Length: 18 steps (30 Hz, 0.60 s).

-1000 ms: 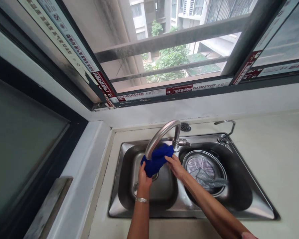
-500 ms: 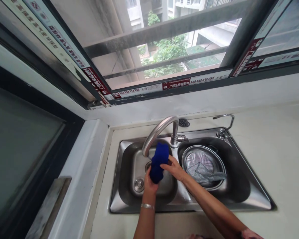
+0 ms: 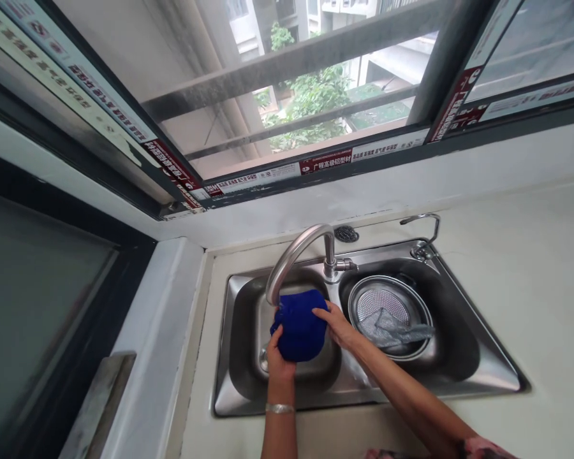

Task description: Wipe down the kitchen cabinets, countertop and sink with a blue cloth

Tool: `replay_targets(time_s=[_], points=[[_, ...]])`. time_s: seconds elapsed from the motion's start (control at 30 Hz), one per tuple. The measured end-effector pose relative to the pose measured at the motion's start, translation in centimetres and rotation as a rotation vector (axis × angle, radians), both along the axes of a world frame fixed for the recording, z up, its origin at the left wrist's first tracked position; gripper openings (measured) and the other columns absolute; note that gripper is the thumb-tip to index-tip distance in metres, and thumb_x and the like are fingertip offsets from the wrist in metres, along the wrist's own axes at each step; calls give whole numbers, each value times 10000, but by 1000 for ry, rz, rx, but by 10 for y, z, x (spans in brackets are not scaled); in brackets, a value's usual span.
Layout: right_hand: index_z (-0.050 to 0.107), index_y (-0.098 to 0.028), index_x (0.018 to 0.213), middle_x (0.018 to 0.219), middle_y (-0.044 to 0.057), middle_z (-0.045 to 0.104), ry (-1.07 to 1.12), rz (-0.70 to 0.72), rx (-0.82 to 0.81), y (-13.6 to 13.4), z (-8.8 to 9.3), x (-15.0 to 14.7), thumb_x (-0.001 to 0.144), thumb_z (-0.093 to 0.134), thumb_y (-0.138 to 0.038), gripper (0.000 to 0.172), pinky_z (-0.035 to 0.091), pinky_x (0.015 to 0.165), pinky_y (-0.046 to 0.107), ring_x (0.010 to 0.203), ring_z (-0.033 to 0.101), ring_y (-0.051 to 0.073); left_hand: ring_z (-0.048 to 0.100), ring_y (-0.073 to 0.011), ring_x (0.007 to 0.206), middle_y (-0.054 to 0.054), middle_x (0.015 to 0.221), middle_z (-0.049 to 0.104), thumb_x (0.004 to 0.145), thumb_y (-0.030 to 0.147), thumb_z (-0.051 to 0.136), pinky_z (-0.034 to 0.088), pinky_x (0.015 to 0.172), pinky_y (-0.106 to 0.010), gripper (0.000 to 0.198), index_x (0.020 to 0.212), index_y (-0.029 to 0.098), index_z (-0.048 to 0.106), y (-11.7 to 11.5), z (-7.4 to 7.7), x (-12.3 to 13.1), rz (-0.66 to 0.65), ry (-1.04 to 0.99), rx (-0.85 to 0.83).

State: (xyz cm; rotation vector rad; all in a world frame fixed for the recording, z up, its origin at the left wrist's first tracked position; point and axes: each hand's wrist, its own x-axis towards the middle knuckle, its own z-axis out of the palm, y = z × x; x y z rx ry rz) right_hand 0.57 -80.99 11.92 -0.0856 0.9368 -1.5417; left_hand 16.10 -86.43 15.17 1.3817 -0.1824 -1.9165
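Observation:
Above the left sink basin (image 3: pixel 243 357) I hold a blue cloth (image 3: pixel 300 326), spread fairly wide between my two hands. My left hand (image 3: pixel 278 354) grips its lower left edge, thumb on top; a silver bracelet circles that wrist. On the cloth's right edge, my right hand (image 3: pixel 335 322) pinches with the thumb over the front and the other fingers mostly hidden behind. The curved faucet (image 3: pixel 296 255) ends right by the cloth's upper left corner. Whether water runs from it I cannot tell.
In the right basin (image 3: pixel 459 338) sits a round metal pan with a perforated insert (image 3: pixel 382 306), a grey cloth (image 3: pixel 392 328) draped on it. A thin curved spout (image 3: pixel 433 223) rises at the back right. A dark scouring pad (image 3: pixel 347 234) lies behind the faucet, below the window.
The blue cloth was bunched narrow and upright; now it is opened out wider below the faucet. My left hand has shifted slightly left and down. The view has tilted a little.

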Motion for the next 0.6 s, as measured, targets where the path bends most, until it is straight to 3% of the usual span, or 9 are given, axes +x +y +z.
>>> replay_targets(time_s=[0.1,0.23,0.33,0.43,0.6], points=[[690,-251,1187,940,-5,774,-185,141,42,-9,-7,-1,748,869,-420,503,541,774,307,794,714,182,687,-294,1208,-73,1173,772,789,130,708,570,1065,-434,418,1196,221,727,-6,25,3,-131,49,-137],[738,-172,1014,892,54,788,-309,371,50,-15,-15,3,812,768,-535,416,542,797,323,835,738,221,654,-296,1268,-98,1317,720,775,186,813,546,1091,-386,548,1308,219,689,-16,42,8,-342,33,-258],[737,-175,887,822,40,784,-305,368,64,-13,-16,2,803,777,-440,281,542,810,320,777,730,204,660,-259,1255,-100,1290,730,903,279,718,533,1098,-350,387,1283,205,708,-26,35,18,-244,-136,-281],[739,-185,904,826,29,787,-264,345,-4,-12,-13,-5,768,821,-422,285,552,792,322,768,732,199,655,-220,1257,-72,1324,718,998,333,571,533,1095,-329,336,1286,229,710,-35,24,30,-130,-180,-273],[735,-138,809,761,52,775,-26,348,3,-23,-9,-7,706,928,-329,291,531,657,242,651,702,155,673,-215,1225,-58,1324,720,1005,312,526,556,1069,-332,350,1299,251,706,-38,20,40,-167,-90,-234]])
